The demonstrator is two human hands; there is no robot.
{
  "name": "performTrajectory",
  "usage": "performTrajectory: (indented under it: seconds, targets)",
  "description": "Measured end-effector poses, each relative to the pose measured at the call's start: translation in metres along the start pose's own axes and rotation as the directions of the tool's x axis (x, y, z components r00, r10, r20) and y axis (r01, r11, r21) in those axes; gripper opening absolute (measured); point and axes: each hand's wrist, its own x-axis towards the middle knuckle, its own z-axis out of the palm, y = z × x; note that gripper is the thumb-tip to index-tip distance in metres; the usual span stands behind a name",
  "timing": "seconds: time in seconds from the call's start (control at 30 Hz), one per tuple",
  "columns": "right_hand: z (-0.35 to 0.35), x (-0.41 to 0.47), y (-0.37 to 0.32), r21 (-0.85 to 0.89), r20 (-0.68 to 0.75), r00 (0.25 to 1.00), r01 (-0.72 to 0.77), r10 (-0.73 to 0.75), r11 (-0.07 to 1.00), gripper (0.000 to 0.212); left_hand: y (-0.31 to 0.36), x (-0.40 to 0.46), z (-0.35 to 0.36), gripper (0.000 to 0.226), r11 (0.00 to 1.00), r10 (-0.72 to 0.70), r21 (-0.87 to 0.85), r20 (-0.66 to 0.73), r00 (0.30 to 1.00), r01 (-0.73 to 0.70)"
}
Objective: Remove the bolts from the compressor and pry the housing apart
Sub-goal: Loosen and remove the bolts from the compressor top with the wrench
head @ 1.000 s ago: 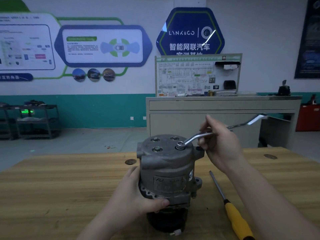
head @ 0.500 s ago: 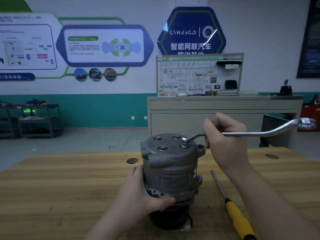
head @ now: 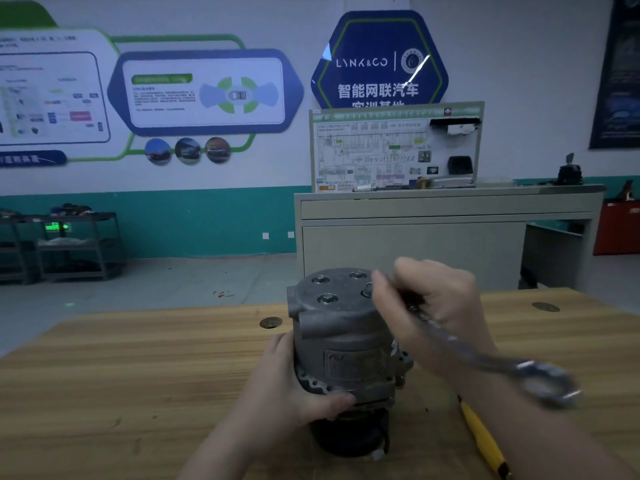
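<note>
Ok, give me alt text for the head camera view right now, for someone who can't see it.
A person's right hand holds a motion-blurred wrench beside the top of a grey compressor standing on a wooden table, while the left hand grips the compressor's lower body. A yellow-handled screwdriver lies on the table to the right.

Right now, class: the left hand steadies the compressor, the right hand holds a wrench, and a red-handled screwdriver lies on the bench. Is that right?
Not quite. The head view shows the screwdriver handle is yellow, not red. The left hand does steady the compressor, and the right hand holds the wrench.
</note>
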Motion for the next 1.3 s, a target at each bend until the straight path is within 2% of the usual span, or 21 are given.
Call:
performTrajectory:
  seconds: [0.07,0.13,0.2,0.3,0.37,0.43,0.47,0.5,0.57,0.77,0.83,0.9,0.93,1.0,1.07,1.13,1.17,1.2,1.23,1.27,1.3]
  targets:
    - [-0.005,-0.003,0.011,0.281,0.015,0.962,-0.265,0.272,0.922,0.043,-0.003,0.001,-0.004,0.093,0.998,-0.011,-0.06,0.022,1.0,0.012]
    - [-0.006,0.0,0.022,0.511,0.125,0.83,-0.523,0.543,0.682,0.039,-0.006,0.001,-0.004,0.092,0.997,-0.017,-0.081,0.021,1.0,0.019]
    - [-0.003,0.005,0.036,0.628,0.271,0.673,-0.666,0.688,0.404,0.038,-0.008,0.001,-0.003,0.093,0.995,-0.012,-0.094,0.007,1.0,0.012]
    - [-0.001,0.022,0.046,0.607,0.434,0.526,-0.771,0.731,0.194,0.034,-0.011,0.003,-0.002,0.094,0.994,-0.014,-0.11,-0.007,1.0,0.013]
    - [-0.002,0.032,0.045,0.623,0.493,0.442,-0.78,0.749,0.05,0.026,-0.011,0.003,-0.002,0.095,0.995,-0.024,-0.094,-0.009,1.0,0.023]
    - [-0.004,0.039,0.044,0.706,0.467,0.391,-0.705,0.793,-0.069,0.026,-0.011,0.003,-0.002,0.096,0.996,-0.04,-0.078,-0.006,0.999,0.04]
    - [-0.006,0.039,0.042,0.737,0.428,0.379,-0.672,0.82,-0.074,0.028,-0.011,0.003,-0.002,0.096,0.996,-0.051,-0.069,-0.007,0.999,0.05]
    - [-0.007,0.038,0.04,0.746,0.381,0.382,-0.665,0.842,-0.035,0.031,-0.01,0.002,-0.002,0.096,0.996,-0.063,-0.06,-0.01,0.998,0.062]
    - [-0.008,0.03,0.034,0.704,0.281,0.432,-0.7,0.857,0.121,0.038,-0.007,0.001,-0.001,0.096,0.996,-0.08,-0.045,-0.026,0.996,0.079]
    - [-0.002,0.017,-0.001,0.537,0.062,0.668,-0.649,0.741,0.54,0.044,0.003,-0.001,0.001,0.102,0.996,-0.089,0.019,-0.05,0.995,0.09]
    - [0.001,0.017,-0.008,0.367,-0.002,0.781,-0.58,0.625,0.727,0.045,0.006,-0.003,0.002,0.103,0.995,-0.081,0.048,-0.05,0.995,0.083]
    - [0.005,0.015,-0.015,0.089,-0.006,0.913,-0.405,0.407,0.91,0.047,0.008,-0.004,0.003,0.101,0.996,-0.07,0.051,-0.057,0.996,0.072]
    - [0.007,0.013,-0.018,-0.061,0.038,0.96,-0.274,0.276,0.96,0.05,0.009,-0.004,0.003,0.1,0.996,-0.069,0.049,-0.059,0.996,0.072]
    - [0.01,0.008,-0.024,-0.25,0.142,0.98,-0.1,0.139,0.963,0.061,0.01,-0.005,0.003,0.097,0.995,-0.081,0.048,-0.052,0.995,0.084]
    - [0.006,0.002,-0.024,-0.23,0.151,0.974,-0.131,0.168,0.964,0.063,0.009,-0.004,0.002,0.095,0.996,-0.074,0.047,-0.044,0.996,0.076]
    - [-0.003,-0.004,-0.017,-0.003,0.052,0.94,-0.338,0.338,0.941,0.055,0.009,-0.004,0.001,0.095,0.998,-0.057,0.036,-0.041,0.998,0.059]
    - [-0.008,-0.005,-0.013,0.182,0.023,0.872,-0.485,0.49,0.855,0.05,0.008,-0.004,0.001,0.095,0.998,-0.051,0.027,-0.039,0.998,0.052]
    - [-0.014,-0.003,-0.009,0.384,0.069,0.761,-0.617,0.645,0.687,0.044,0.007,-0.004,0.001,0.093,0.999,-0.047,0.016,-0.039,0.998,0.048]
    - [-0.019,0.002,-0.004,0.553,0.184,0.617,-0.709,0.765,0.438,0.037,0.006,-0.003,0.001,0.09,0.999,-0.045,0.007,-0.04,0.998,0.046]
    - [-0.023,0.007,0.004,0.634,0.334,0.457,-0.756,0.824,0.162,0.029,0.005,-0.003,0.001,0.088,0.999,-0.044,-0.004,-0.041,0.998,0.044]
    - [-0.025,0.013,0.013,0.624,0.484,0.302,-0.777,0.821,-0.082,0.023,0.004,-0.002,0.001,0.086,0.999,-0.042,-0.017,-0.039,0.998,0.041]
